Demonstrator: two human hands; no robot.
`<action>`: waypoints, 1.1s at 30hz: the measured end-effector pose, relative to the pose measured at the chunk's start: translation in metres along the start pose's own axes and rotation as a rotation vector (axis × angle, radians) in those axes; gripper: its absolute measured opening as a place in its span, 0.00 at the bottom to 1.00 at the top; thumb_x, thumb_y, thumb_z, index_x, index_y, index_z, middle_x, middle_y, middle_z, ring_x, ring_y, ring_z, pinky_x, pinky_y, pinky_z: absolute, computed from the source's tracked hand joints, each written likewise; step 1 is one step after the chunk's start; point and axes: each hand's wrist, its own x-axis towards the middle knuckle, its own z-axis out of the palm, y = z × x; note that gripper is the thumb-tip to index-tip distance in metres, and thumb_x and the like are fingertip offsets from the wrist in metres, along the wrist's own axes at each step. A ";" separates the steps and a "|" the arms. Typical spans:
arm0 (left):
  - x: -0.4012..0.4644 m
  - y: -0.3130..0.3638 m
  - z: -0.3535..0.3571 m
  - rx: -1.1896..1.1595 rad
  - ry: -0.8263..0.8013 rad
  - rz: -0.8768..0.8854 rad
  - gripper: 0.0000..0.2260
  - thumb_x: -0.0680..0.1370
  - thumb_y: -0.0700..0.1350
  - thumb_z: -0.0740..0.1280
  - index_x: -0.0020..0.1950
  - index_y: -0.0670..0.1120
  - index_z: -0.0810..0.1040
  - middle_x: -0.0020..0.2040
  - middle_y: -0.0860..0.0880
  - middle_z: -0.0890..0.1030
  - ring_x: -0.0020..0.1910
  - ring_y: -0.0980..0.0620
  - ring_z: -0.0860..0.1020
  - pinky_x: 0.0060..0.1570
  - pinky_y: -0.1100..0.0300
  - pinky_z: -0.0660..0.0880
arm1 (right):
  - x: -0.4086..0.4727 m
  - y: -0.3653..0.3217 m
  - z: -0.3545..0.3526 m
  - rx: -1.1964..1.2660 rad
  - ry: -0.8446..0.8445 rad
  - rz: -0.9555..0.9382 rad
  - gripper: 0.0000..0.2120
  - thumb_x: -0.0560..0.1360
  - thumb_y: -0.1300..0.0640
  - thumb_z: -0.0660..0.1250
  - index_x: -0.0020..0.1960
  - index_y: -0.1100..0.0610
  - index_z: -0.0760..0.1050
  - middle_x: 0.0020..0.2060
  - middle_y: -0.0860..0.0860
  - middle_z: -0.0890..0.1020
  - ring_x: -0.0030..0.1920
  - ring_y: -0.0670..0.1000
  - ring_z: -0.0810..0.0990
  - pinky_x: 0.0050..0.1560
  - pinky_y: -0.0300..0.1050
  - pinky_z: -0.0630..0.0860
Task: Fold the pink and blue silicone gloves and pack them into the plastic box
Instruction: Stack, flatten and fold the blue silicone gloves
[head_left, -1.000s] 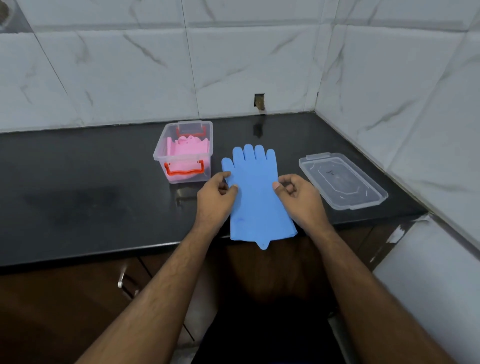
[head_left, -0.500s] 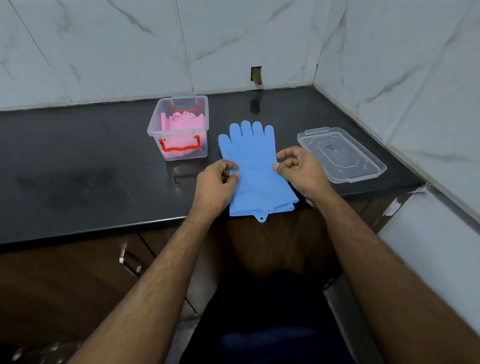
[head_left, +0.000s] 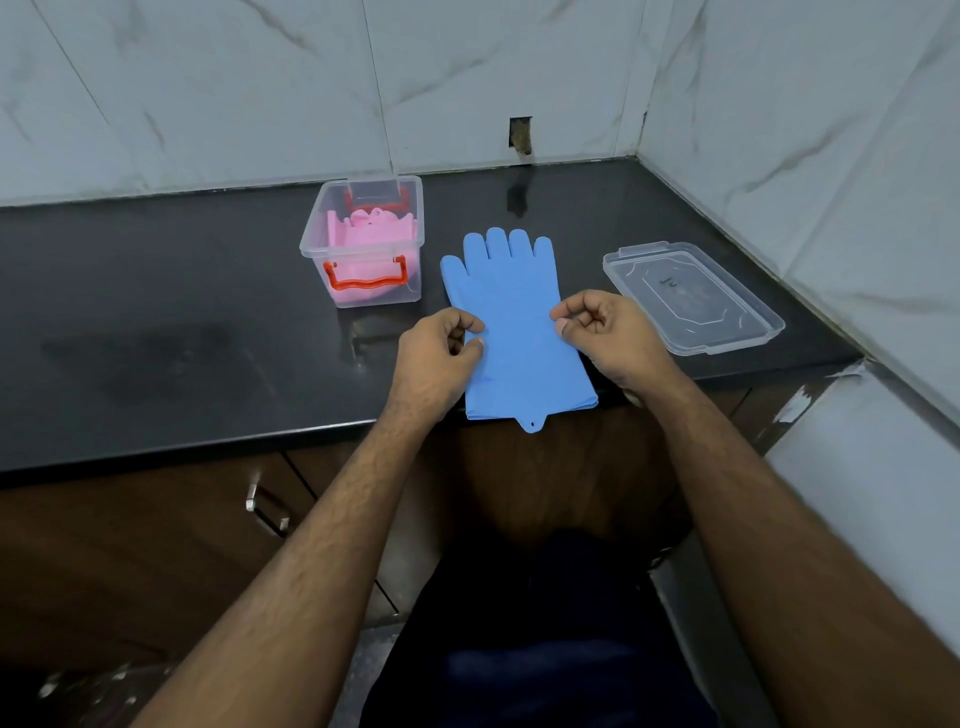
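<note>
A black countertop (head_left: 156, 322) is backed by white marble-veined wall tiles (head_left: 208, 93); a small hole (head_left: 520, 135) is seen low in them. Brown cabinet fronts (head_left: 130, 545) are set below.

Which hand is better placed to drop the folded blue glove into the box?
Probably left: the left hand pinches the blue glove on the side nearest the plastic box; the right hand is farther away.

Home kitchen: black stone counter (head_left: 156, 312), marble-tiled wall (head_left: 208, 93), cabinets (head_left: 130, 545)
</note>
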 end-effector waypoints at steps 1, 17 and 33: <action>0.000 0.000 0.000 0.002 0.003 0.002 0.07 0.79 0.41 0.71 0.57 0.47 0.84 0.46 0.49 0.83 0.40 0.57 0.77 0.42 0.67 0.77 | 0.000 0.000 0.000 -0.001 0.004 0.004 0.04 0.78 0.57 0.72 0.52 0.53 0.83 0.45 0.58 0.85 0.45 0.57 0.84 0.55 0.56 0.83; -0.002 0.004 0.001 0.046 0.027 0.019 0.07 0.80 0.41 0.70 0.57 0.45 0.83 0.44 0.52 0.82 0.39 0.58 0.76 0.41 0.68 0.74 | 0.004 0.001 0.006 -0.067 0.079 0.023 0.03 0.78 0.53 0.71 0.50 0.51 0.83 0.40 0.46 0.86 0.44 0.47 0.85 0.52 0.51 0.84; -0.003 0.007 0.006 0.209 0.047 0.078 0.05 0.81 0.42 0.70 0.56 0.46 0.82 0.52 0.51 0.75 0.38 0.59 0.74 0.41 0.75 0.68 | 0.002 -0.001 0.009 -0.188 0.114 -0.016 0.02 0.77 0.53 0.72 0.48 0.51 0.83 0.39 0.45 0.85 0.42 0.46 0.83 0.48 0.45 0.81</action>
